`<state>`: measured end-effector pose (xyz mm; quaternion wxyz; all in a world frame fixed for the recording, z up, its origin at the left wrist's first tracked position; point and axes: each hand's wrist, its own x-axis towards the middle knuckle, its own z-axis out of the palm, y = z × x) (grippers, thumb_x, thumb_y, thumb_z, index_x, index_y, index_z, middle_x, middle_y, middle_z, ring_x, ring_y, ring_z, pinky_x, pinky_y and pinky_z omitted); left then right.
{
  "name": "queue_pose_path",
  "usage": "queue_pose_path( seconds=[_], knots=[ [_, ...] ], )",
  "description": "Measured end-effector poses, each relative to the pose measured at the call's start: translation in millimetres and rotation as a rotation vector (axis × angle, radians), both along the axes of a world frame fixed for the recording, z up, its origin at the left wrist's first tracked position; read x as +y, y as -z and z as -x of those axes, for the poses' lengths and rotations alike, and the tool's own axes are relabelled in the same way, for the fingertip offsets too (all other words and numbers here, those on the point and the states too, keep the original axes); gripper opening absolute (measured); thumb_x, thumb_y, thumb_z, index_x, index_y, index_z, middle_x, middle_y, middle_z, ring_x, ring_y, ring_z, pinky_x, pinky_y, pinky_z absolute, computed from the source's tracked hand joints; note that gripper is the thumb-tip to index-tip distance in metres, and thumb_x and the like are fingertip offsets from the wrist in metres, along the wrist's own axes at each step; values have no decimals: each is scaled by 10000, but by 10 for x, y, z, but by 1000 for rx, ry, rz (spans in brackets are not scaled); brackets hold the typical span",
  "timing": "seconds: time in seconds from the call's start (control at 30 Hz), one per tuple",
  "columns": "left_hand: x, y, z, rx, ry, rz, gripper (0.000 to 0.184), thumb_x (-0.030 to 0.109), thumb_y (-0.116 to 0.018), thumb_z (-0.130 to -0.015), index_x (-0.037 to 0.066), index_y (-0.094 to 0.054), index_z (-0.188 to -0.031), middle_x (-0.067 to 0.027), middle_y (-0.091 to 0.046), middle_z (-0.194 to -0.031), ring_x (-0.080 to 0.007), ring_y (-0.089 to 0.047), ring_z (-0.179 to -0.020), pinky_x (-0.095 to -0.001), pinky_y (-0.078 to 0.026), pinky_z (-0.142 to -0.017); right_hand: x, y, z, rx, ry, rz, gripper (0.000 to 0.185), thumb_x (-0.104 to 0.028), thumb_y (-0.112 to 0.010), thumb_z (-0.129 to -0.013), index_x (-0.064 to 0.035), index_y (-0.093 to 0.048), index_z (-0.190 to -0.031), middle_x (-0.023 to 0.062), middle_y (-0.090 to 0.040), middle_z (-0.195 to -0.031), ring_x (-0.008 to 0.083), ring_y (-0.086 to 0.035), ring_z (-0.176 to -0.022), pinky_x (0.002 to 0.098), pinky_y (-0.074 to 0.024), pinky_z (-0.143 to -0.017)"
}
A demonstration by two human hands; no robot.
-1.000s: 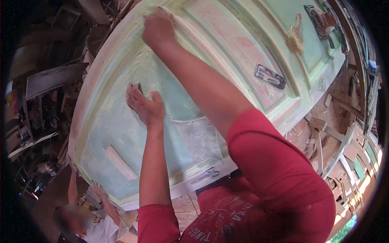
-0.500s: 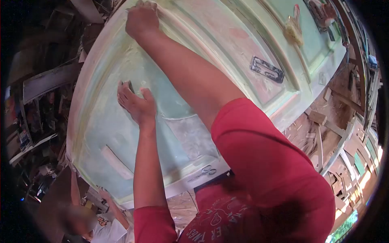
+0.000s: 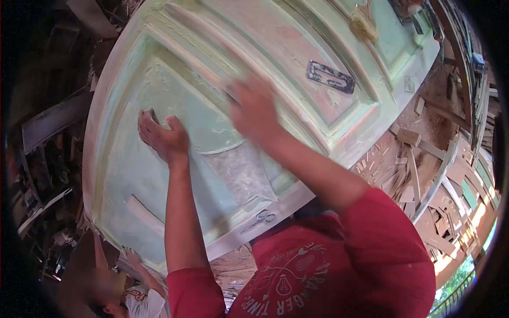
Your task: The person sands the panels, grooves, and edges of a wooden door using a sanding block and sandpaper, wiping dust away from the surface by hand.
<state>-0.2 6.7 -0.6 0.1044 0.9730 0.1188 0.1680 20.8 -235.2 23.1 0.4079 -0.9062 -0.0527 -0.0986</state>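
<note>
A large pale green moulded panel (image 3: 122, 175) with raised ribs and powdery patches lies before me. Near its middle my left hand (image 3: 165, 137) rests, fingers curved round a small grey piece (image 3: 152, 114), thumb apart. My right hand (image 3: 253, 108) is over the long ribs, closed and smeared by motion; a thin dark edge shows at its fingers, but what it holds cannot be made out. A greyish sheet (image 3: 238, 172) lies on the panel below both hands. Scissors (image 3: 260, 220) rest on the near rim, and a pale strip (image 3: 144, 214) lies lower left.
A dark slotted plate (image 3: 331, 77) and a yellowish brush-like thing (image 3: 363, 24) lie on the panel's right part. Another person (image 3: 140, 291) is at the lower left, one hand at the panel's edge. Wood scraps (image 3: 408, 138) litter the floor at right.
My right hand has come from the far top edge back towards me and to the right, along the ribs. My left hand stays at about the same place on the panel. The view has shifted slightly.
</note>
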Motion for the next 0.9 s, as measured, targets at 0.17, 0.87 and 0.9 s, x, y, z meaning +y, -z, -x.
queue_pose_path(
  seconds=[0.17,0.87,0.9],
  knots=[
    [14,12,-6,5,4,23,559,193,-638,-901,-28,-546,-1405,-266,-546,-1530,-446,-475,-1467,-581,-312,-1273,1265,205,-1689,-149,116,46,234,-40,-679,-846,-101,-823,-1021,186,-709,-1063,381,-673,-1114,557,-483,-1019],
    [45,60,-8,-33,11,6,561,217,-650,-907,-45,-554,-1394,-273,-597,-1468,-447,-519,-1428,-555,-340,-1253,790,160,-1024,-148,88,32,234,-70,-666,-842,-120,-814,-1016,174,-687,-1028,375,-666,-1077,560,-474,-996],
    [34,42,26,-23,7,-10,547,206,-649,-913,-43,-560,-1393,-267,-603,-1466,-445,-523,-1425,-551,-352,-1243,781,168,-1006,-166,110,23,245,-73,-661,-847,-125,-817,-1029,170,-688,-1022,371,-665,-1081,555,-476,-997]
  ],
)
